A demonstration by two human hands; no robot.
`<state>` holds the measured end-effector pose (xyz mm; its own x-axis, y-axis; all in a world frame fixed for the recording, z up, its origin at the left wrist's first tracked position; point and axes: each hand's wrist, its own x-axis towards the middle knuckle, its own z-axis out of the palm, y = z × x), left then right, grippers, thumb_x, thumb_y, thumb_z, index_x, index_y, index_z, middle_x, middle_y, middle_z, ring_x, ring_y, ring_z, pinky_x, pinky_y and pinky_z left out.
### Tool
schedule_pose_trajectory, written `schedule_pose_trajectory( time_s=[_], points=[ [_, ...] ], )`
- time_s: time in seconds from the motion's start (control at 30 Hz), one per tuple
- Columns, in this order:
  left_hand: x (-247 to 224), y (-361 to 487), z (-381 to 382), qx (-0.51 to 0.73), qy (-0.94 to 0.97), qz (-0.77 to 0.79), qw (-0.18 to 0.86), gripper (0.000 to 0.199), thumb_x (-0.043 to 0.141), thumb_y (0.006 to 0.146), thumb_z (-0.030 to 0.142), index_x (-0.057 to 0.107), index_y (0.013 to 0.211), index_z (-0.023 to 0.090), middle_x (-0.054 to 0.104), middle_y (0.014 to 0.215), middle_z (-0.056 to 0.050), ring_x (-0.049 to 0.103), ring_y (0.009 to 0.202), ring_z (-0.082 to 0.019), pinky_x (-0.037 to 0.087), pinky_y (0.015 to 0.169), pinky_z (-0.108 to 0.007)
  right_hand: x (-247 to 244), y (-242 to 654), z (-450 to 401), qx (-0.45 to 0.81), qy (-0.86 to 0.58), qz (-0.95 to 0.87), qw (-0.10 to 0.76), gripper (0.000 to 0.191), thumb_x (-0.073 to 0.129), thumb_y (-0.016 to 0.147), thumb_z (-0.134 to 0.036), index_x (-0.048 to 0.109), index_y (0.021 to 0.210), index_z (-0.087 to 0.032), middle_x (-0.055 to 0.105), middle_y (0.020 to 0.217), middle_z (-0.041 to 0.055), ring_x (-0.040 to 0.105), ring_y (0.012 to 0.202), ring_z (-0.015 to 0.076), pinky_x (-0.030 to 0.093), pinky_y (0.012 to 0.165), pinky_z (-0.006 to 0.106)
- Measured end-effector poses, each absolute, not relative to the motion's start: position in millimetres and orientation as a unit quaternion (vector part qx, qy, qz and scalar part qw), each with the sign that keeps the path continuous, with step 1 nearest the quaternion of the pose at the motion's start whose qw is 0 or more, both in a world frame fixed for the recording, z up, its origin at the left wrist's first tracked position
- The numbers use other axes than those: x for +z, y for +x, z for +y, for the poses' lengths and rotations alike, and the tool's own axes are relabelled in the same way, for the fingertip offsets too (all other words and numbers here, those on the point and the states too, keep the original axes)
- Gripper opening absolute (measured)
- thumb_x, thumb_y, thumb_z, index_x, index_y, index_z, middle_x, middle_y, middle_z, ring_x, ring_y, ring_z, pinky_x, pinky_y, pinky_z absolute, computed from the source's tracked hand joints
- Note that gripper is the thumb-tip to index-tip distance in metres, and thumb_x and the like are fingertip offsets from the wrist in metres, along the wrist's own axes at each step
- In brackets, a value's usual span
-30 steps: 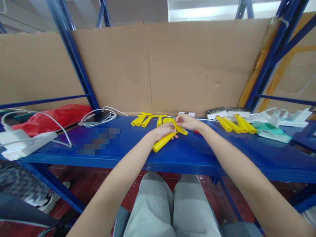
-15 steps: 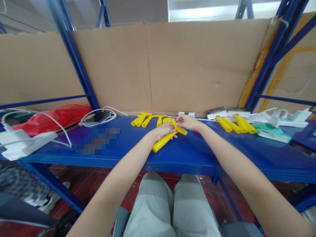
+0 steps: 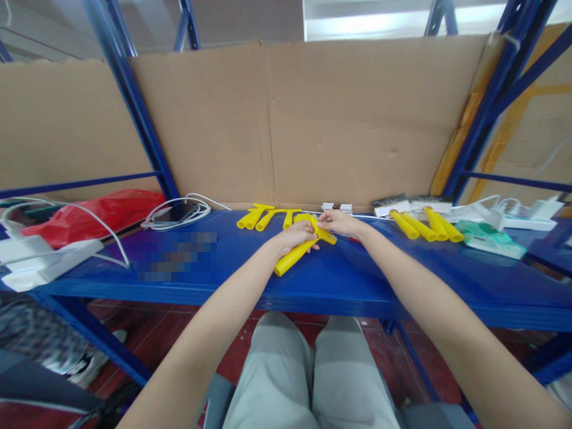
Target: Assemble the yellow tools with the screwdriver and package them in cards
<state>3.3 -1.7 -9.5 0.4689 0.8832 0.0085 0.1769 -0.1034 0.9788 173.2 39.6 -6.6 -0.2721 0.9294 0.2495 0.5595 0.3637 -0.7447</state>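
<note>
A yellow T-shaped tool [image 3: 292, 260] with a tube-like handle is held over the blue tabletop, its handle end pointing down and left. My left hand [image 3: 297, 235] is closed around the upper handle, just below the head. The fingers of my right hand [image 3: 334, 221] are pinched at the top end of the tool's head. Whether they also hold something small cannot be made out. Behind my hands lie more yellow tools [image 3: 264, 220], partly hidden by my left hand.
Several yellow handles [image 3: 420, 227] lie at the right beside a green-and-white packet [image 3: 490, 238]. White power strips [image 3: 49, 262], coiled cable [image 3: 175, 214] and a red bag [image 3: 100, 215] are at the left. Cardboard [image 3: 330, 125] stands behind the blue table [image 3: 241, 262]. A person's shoe shows at lower left.
Both hands and the held tool have shifted very slightly to the left; the grip looks the same.
</note>
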Motion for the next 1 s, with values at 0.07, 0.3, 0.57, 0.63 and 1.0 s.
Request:
schedule_pose_trajectory(
  time_s=[0.07, 0.3, 0.57, 0.63, 1.0],
  points=[
    [-10, 4, -2, 0.329, 0.665, 0.406, 0.534, 0.018, 0.051, 0.08, -0.001, 0.048, 0.085, 0.016, 0.056, 0.067, 0.002, 0.063, 0.054, -0.01, 0.047, 0.048, -0.019, -7, 173, 39, 0.284, -0.486, -0.751, 0.345, 0.006, 0.066, 0.075, -0.015, 0.06, 0.075, -0.017, 0.063, 0.068, -0.002, 0.053, 0.062, 0.0098, 0.043, 0.061, 0.021],
    [-12, 6, -1, 0.348, 0.648, 0.427, 0.526, 0.021, 0.056, 0.079, 0.0, 0.047, 0.09, 0.016, 0.058, 0.071, 0.002, 0.063, 0.053, -0.011, 0.048, 0.048, -0.02, -4, 173, 35, 0.293, -0.486, -0.746, 0.348, 0.007, 0.066, 0.076, -0.016, 0.059, 0.075, -0.017, 0.062, 0.07, -0.0018, 0.053, 0.062, 0.0093, 0.043, 0.061, 0.02],
    [-8, 6, -1, 0.356, 0.636, 0.44, 0.525, 0.022, 0.053, 0.079, -0.003, 0.047, 0.086, 0.017, 0.056, 0.066, 0.003, 0.062, 0.052, -0.011, 0.049, 0.05, -0.021, 0, 173, 32, 0.222, -0.493, -0.778, 0.32, 0.012, 0.056, 0.087, -0.025, 0.062, 0.081, -0.016, 0.068, 0.079, 0.0044, 0.059, 0.069, 0.0131, 0.047, 0.066, 0.023],
    [-8, 5, -2, 0.357, 0.633, 0.44, 0.528, 0.023, 0.054, 0.078, -0.003, 0.046, 0.085, 0.017, 0.056, 0.067, 0.003, 0.063, 0.053, -0.012, 0.05, 0.051, -0.022, 6, 179, 33, 0.169, -0.509, -0.779, 0.324, 0.008, 0.06, 0.084, -0.023, 0.063, 0.082, -0.016, 0.07, 0.087, 0.0071, 0.062, 0.078, 0.0156, 0.049, 0.073, 0.026],
    [-4, 6, -6, 0.361, 0.632, 0.45, 0.518, 0.023, 0.052, 0.079, -0.003, 0.044, 0.086, 0.017, 0.055, 0.071, 0.002, 0.063, 0.054, -0.012, 0.049, 0.051, -0.023, 1, 242, 4, 0.035, -0.548, -0.811, 0.202, 0.014, 0.06, 0.081, -0.028, 0.068, 0.085, -0.017, 0.072, 0.091, 0.0081, 0.065, 0.083, 0.0204, 0.049, 0.077, 0.031]
  ],
)
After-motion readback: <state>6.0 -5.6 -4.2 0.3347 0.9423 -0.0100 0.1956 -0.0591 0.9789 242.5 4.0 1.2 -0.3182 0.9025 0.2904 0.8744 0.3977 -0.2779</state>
